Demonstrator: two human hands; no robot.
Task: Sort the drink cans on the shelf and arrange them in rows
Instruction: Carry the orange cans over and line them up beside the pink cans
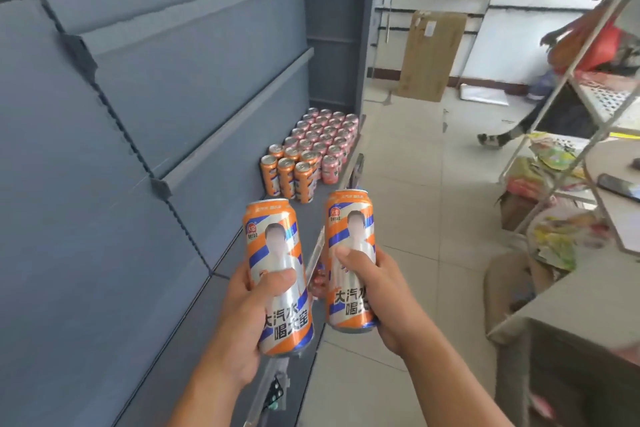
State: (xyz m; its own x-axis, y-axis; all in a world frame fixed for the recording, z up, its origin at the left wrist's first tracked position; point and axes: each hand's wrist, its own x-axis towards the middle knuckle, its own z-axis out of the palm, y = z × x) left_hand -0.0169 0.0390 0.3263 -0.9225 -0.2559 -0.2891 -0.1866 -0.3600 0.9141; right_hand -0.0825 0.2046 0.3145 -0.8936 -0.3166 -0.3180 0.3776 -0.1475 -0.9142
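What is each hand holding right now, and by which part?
The left hand grips one orange can around its lower middle; the right hand grips a second orange can around its middle.

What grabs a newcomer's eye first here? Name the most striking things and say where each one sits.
Front and centre are two tall orange-and-silver cans held upright: the left can in the left hand, the right can in the right hand. Beyond them, on the grey bottom shelf, a small cluster of orange cans stands in front of neat rows of pink cans.
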